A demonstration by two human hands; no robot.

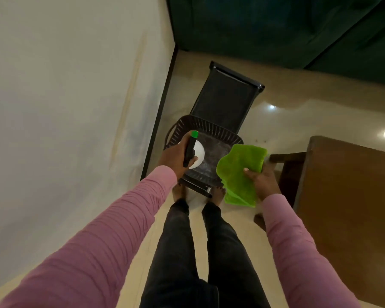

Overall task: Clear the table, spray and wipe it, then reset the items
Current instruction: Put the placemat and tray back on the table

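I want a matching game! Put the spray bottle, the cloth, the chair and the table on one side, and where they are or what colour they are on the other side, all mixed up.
Things:
1. spray bottle
2. cloth
3. chair
4. table

Clues:
A. brown wood, at the right edge of the picture
B. held by the left hand
C. black, standing straight ahead of the person
D. bright green, held by the right hand

Right pairs: 1-B, 2-D, 3-C, 4-A.
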